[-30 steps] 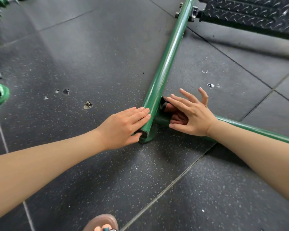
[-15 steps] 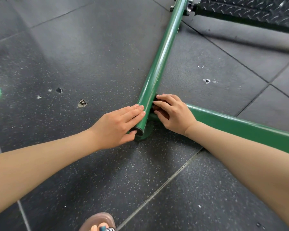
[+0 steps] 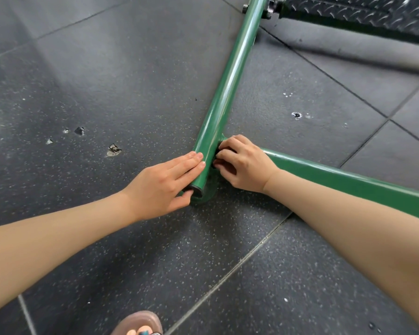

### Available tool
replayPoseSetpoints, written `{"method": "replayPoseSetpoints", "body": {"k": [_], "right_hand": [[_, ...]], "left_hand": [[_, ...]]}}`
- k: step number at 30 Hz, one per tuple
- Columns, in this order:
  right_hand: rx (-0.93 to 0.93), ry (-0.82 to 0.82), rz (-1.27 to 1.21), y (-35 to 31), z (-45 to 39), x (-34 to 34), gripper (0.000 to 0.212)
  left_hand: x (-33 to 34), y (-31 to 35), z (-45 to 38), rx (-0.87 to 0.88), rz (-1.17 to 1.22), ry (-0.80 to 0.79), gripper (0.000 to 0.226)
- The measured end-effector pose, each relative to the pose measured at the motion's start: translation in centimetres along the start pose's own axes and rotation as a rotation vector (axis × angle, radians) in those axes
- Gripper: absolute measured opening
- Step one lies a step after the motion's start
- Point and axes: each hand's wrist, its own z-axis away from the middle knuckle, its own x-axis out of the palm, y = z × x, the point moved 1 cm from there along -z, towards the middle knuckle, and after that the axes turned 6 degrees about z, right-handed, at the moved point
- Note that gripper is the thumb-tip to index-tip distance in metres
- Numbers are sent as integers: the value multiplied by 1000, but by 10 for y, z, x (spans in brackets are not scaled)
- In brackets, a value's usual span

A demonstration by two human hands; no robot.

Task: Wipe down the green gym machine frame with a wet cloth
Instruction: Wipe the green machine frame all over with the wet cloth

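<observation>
the green gym machine frame (image 3: 230, 76) lies low on the black speckled rubber floor (image 3: 131, 68): one round tube runs from the top of the view down to an open end near the middle, and a second green bar (image 3: 348, 180) meets it there from the right, just above a small green foot plate (image 3: 207, 195) on the floor.

the left hand (image 3: 166, 184) rests against the left side of the tube's lower end, fingers straight and close together along the metal, the thumb tucked under by the open mouth of the tube.

the right hand (image 3: 243, 163) sits in the corner where the two bars join, fingers curled in and pinching a small dark wad pressed to the tube, which is probably the cloth (image 3: 221, 151), though only a sliver of it shows between the fingers and its state cannot be told. the right forearm lies over the second bar.

at the top right a black diamond-tread plate (image 3: 361, 13) is bolted to the far end of the tube. the floor tiles carry several chips and white flecks to the left of the tube and a few to its right. at the bottom edge a toe in a brown sandal (image 3: 138, 322) shows, and a scrap of green sits at the far left edge.
</observation>
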Motion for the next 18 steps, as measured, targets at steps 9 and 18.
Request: {"method": "replayPoseSetpoints", "body": {"k": [9,18], "right_hand": [[54,31,49,15,1,-11,14],[78,-3,116,18,-6,-10,30]], "left_hand": [[0,1,1,-4,-24,19,58],[2,-3,-2,39,-69,21,57]]}}
